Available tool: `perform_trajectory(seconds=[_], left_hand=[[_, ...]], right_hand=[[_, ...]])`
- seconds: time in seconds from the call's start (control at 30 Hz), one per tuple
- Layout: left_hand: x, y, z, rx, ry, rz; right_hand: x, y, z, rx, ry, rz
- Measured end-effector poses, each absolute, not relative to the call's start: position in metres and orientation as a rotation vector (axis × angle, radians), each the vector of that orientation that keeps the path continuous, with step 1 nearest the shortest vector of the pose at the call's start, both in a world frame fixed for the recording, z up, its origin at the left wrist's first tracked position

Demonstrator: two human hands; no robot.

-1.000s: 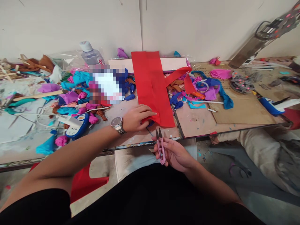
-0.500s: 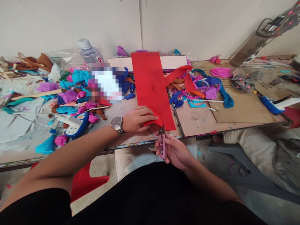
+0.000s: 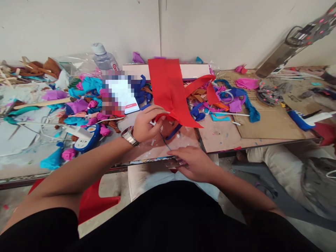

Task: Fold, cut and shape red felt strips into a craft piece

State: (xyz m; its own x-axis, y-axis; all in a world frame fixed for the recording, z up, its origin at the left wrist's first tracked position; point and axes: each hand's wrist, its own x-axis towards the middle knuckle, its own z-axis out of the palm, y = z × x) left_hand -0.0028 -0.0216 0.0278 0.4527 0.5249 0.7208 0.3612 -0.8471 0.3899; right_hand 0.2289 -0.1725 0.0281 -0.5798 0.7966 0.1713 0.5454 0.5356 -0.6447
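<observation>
I see a plain off-white wall (image 3: 78, 24) behind two worktops, with a vertical seam running down it near the middle. The left worktop (image 3: 23, 168) butts against the right worktop (image 3: 262, 140) along a dark edge. Below them lies a grey, dusty floor (image 3: 301, 231). Light is even and soft.

I can make out very little lettering from here: the water bottle (image 3: 105, 60) at the back of the surface has a red mark on its label, too cut off to read, and the blue and white device (image 3: 85, 137) carries small orange print I cannot decipher
</observation>
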Motion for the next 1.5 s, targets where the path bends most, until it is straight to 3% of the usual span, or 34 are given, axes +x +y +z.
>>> perform_trajectory(seconds=[0.17, 0.37, 0.6, 0.9, 1.03, 1.13, 1.2, 1.37, 1.43, 1.5], left_hand=[[-0.005, -0.019, 0.035, 2.707, 0.603, 1.295], [-0.004, -0.019, 0.046, 2.851, 0.570, 1.202], [-0.006, -0.021, 0.054, 2.927, 0.587, 1.024], [-0.021, -0.048, 0.042, 2.880, 0.677, 0.715], [-0.026, -0.059, 0.027, 2.916, 0.727, 0.470], [-0.025, -0.060, 0.016, 2.926, 0.730, 0.394], [-0.022, -0.058, 0.011, 2.930, 0.715, 0.398], [-0.018, -0.050, 0.015, 2.922, 0.580, 0.450], [-0.017, -0.045, 0.020, 2.906, 0.545, 0.481], [-0.015, -0.038, 0.023, 2.893, 0.516, 0.493]], right_hand=[[0.218, -0.119, 0.030, -1.491, -2.609, 0.352], [0.224, -0.101, 0.026, -1.604, -2.676, 0.246], [0.290, -0.119, 0.049, -1.659, -2.673, 0.086], [0.411, -0.113, 0.048, -2.276, -2.073, -0.213], [0.435, -0.123, 0.041, -2.186, -1.969, -0.193], [0.421, -0.142, 0.039, -2.015, -1.877, -0.088], [0.395, -0.160, 0.037, -1.896, -1.743, 0.150], [0.318, -0.197, 0.020, -1.256, -1.541, 1.305], [0.300, -0.199, 0.013, -1.204, -1.551, 1.341], [0.291, -0.194, 0.010, -1.324, -1.639, 1.054]])
